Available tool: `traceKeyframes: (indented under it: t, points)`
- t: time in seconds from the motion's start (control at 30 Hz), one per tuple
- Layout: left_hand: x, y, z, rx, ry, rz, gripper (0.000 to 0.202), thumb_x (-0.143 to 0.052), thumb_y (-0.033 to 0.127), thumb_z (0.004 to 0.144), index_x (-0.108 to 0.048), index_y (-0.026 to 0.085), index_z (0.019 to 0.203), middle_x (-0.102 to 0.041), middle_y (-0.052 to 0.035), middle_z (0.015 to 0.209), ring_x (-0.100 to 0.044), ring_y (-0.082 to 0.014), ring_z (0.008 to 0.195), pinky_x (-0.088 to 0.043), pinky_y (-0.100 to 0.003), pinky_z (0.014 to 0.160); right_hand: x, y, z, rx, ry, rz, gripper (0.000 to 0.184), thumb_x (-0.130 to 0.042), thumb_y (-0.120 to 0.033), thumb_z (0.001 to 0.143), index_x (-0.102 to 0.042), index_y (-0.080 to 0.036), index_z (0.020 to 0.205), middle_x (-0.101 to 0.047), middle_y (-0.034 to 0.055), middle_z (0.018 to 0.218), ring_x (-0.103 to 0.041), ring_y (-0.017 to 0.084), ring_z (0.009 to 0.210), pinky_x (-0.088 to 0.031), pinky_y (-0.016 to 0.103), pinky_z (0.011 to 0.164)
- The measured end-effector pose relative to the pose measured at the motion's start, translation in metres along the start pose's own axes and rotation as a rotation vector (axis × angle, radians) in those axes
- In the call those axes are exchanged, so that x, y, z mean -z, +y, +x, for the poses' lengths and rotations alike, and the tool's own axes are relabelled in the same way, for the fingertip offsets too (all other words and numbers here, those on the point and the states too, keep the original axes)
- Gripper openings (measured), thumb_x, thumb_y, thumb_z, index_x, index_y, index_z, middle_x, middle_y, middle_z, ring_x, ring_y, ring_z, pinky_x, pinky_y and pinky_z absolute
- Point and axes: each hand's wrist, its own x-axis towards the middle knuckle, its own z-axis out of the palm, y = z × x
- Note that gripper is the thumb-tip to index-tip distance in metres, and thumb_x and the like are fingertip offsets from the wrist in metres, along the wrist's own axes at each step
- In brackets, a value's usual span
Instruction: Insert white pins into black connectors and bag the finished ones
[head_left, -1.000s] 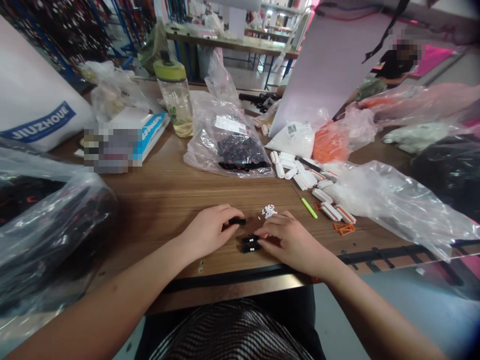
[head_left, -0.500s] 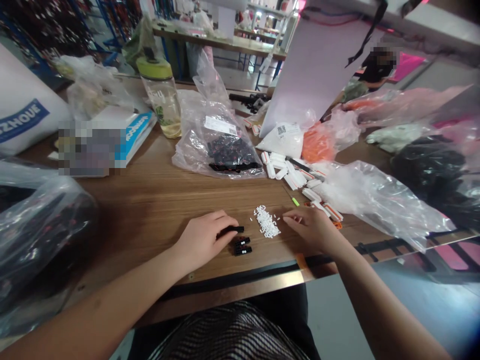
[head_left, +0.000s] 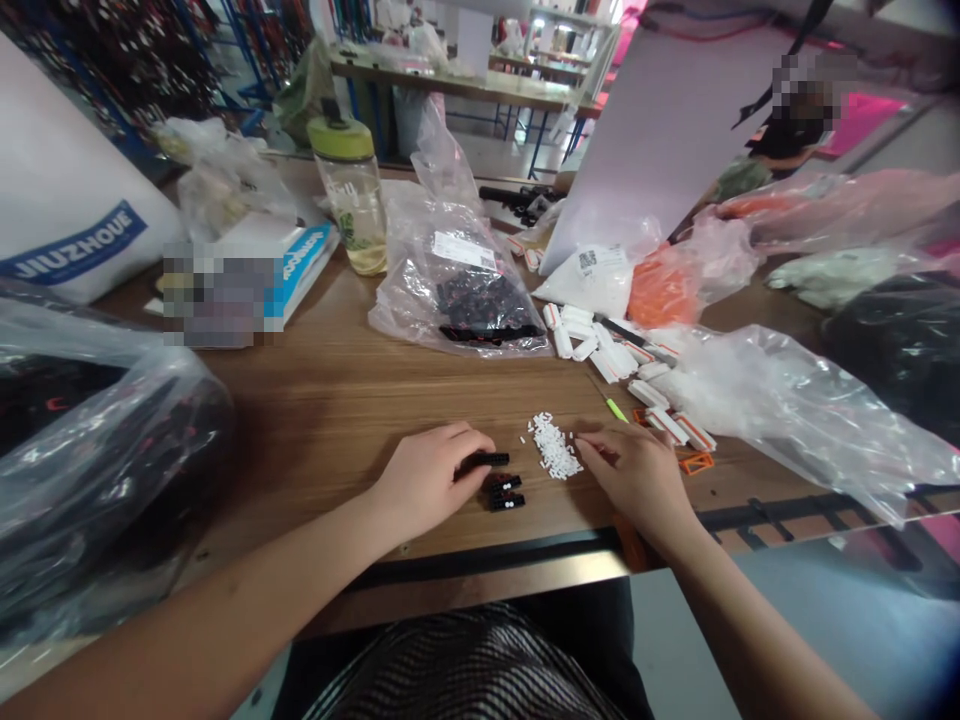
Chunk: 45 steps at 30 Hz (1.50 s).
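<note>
My left hand (head_left: 429,472) is closed on a black connector housing (head_left: 491,459), its right end sticking out past the fingertips. Two more black connector housings (head_left: 506,492) lie just below it on the table, each showing small white dots at its right end. Right of these is a loose pile of tiny white plugs (head_left: 553,447). At the right edge of that pile, my right hand (head_left: 637,468) is closed in a pinch, fingertips near a stray white plug. Whatever may be between those fingertips is too small to make out.
Behind the pile lie a green-handled tool (head_left: 616,410), several white-and-orange parts (head_left: 611,360) and an orange frame (head_left: 697,463). A clear bag of black parts (head_left: 465,300) and a bottle (head_left: 349,200) stand farther back. Large bags (head_left: 82,440) fill the left; a plastic bag (head_left: 810,400) lies right.
The view has turned slightly left, so everything sits farther right. My right hand has come a little closer to the white pile. My left hand keeps its hold on the black connector housing.
</note>
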Motion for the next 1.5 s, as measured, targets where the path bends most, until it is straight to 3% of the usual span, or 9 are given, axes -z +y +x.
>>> traceKeyframes:
  t: [0.2, 0.37, 0.53, 0.6, 0.7, 0.87, 1.27, 1.4, 1.5]
  points:
    - [-0.001, 0.000, 0.000, 0.019, 0.007, 0.012, 0.010, -0.065, 0.023, 0.088, -0.063, 0.022, 0.097, -0.063, 0.0012, 0.082, -0.056, -0.0144, 0.067, -0.042, -0.029, 0.064, -0.004, 0.002, -0.001, -0.104, 0.041, 0.005, 0.022, -0.062, -0.042, 0.086, -0.077, -0.027, 0.084, -0.077, 0.0030, 0.094, -0.069, 0.025, 0.089, -0.046, 0.039, 0.083]
    - [0.000, 0.001, 0.000, 0.020, 0.019, 0.007, 0.008, -0.063, 0.023, 0.088, -0.063, 0.022, 0.096, -0.062, 0.0008, 0.081, -0.056, -0.0145, 0.066, -0.043, -0.029, 0.064, -0.004, -0.006, -0.005, -0.101, 0.063, -0.001, 0.027, -0.058, -0.037, 0.088, -0.073, -0.024, 0.069, -0.076, 0.0036, 0.083, -0.068, 0.024, 0.083, -0.044, 0.038, 0.082]
    - [-0.001, 0.003, 0.000, 0.037, 0.020, -0.012, 0.009, -0.064, 0.022, 0.087, -0.064, 0.022, 0.096, -0.063, 0.0013, 0.082, -0.056, -0.0142, 0.066, -0.043, -0.029, 0.065, -0.004, -0.008, -0.002, -0.170, 0.064, 0.250, 0.020, -0.062, -0.036, 0.086, -0.072, -0.022, 0.076, -0.074, 0.0026, 0.078, -0.065, 0.019, 0.070, -0.046, 0.032, 0.070]
    - [-0.001, 0.004, 0.000, 0.045, 0.025, -0.017, 0.009, -0.064, 0.022, 0.087, -0.064, 0.022, 0.096, -0.062, 0.0018, 0.081, -0.056, -0.0140, 0.066, -0.044, -0.029, 0.065, 0.000, -0.020, 0.002, -0.101, 0.030, 0.365, 0.020, -0.061, -0.037, 0.089, -0.071, -0.022, 0.081, -0.073, 0.0024, 0.082, -0.065, 0.019, 0.076, -0.046, 0.031, 0.073]
    - [0.000, 0.005, 0.000, 0.063, 0.023, -0.014, 0.007, -0.065, 0.022, 0.087, -0.065, 0.023, 0.095, -0.061, 0.0025, 0.079, -0.056, -0.0142, 0.066, -0.044, -0.029, 0.066, 0.005, -0.050, 0.010, 0.133, -0.102, 0.431, 0.017, -0.058, -0.033, 0.093, -0.068, -0.023, 0.084, -0.070, 0.0026, 0.088, -0.063, 0.019, 0.087, -0.044, 0.033, 0.082]
    - [0.002, 0.006, 0.001, 0.089, 0.018, -0.018, 0.006, -0.065, 0.024, 0.087, -0.066, 0.023, 0.093, -0.060, 0.0029, 0.074, -0.056, -0.0144, 0.065, -0.046, -0.028, 0.066, 0.002, -0.084, 0.024, 0.311, -0.230, 0.233, 0.016, -0.057, -0.023, 0.094, -0.066, -0.021, 0.081, -0.066, 0.0030, 0.084, -0.057, 0.020, 0.085, -0.035, 0.036, 0.080]
    - [0.001, 0.006, 0.002, 0.115, 0.001, -0.019, 0.007, -0.066, 0.026, 0.087, -0.067, 0.022, 0.092, -0.063, 0.0014, 0.079, -0.058, -0.0155, 0.068, -0.046, -0.029, 0.067, 0.009, -0.093, 0.031, 0.520, -0.253, -0.035, 0.026, -0.052, -0.020, 0.096, -0.070, -0.019, 0.077, -0.066, 0.0042, 0.079, -0.054, 0.019, 0.081, -0.030, 0.036, 0.079]
    - [0.002, 0.007, 0.002, 0.129, 0.001, -0.035, 0.007, -0.066, 0.026, 0.087, -0.067, 0.022, 0.093, -0.064, 0.0018, 0.079, -0.058, -0.0151, 0.067, -0.046, -0.029, 0.066, 0.012, -0.090, 0.029, 0.499, -0.252, 0.007, 0.023, -0.052, -0.020, 0.096, -0.074, -0.022, 0.090, -0.070, 0.0024, 0.082, -0.055, 0.019, 0.081, -0.031, 0.037, 0.081]
    - [0.003, 0.007, 0.003, 0.138, -0.005, -0.033, 0.006, -0.066, 0.025, 0.086, -0.068, 0.022, 0.091, -0.064, 0.0022, 0.077, -0.058, -0.0150, 0.066, -0.046, -0.028, 0.065, 0.014, -0.092, 0.028, 0.495, -0.257, 0.019, 0.021, -0.055, -0.020, 0.093, -0.075, -0.023, 0.087, -0.070, 0.0021, 0.082, -0.055, 0.019, 0.081, -0.032, 0.037, 0.081]
